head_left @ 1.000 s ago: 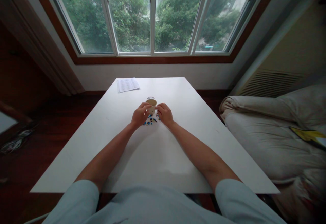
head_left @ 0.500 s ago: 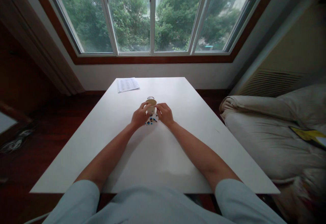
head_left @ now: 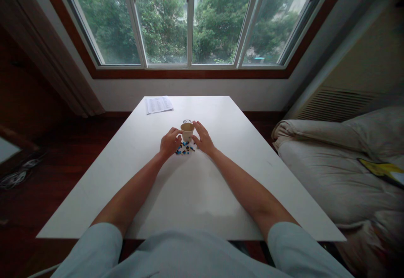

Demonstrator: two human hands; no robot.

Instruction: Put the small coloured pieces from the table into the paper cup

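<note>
A paper cup (head_left: 187,132), its brown inside showing, stands upright on the white table (head_left: 202,202). Small blue, black and orange pieces (head_left: 185,148) lie scattered just in front of it. On the cup's left side is my left hand (head_left: 169,142), fingers bent and thumb apart, the fingertips at or very near the cup wall. My right hand (head_left: 204,140) is open on the other side, fingers stretched forward and thumb spread toward the cup; whether it touches the cup I cannot tell. Behind the cup shows a dark thin rim of a small round object (head_left: 187,121), mostly hidden.
Printed sheets of paper (head_left: 159,104) lie at the table's far left corner. Beyond the table is a wide window (head_left: 189,65). A couch with a pale cover (head_left: 315,160) stands to the right, and cables (head_left: 15,179) lie on the floor at the left.
My left hand has drawn back leftward from the cup, and my right fingers have straightened and spread. More of the cup and of the small pieces is visible.
</note>
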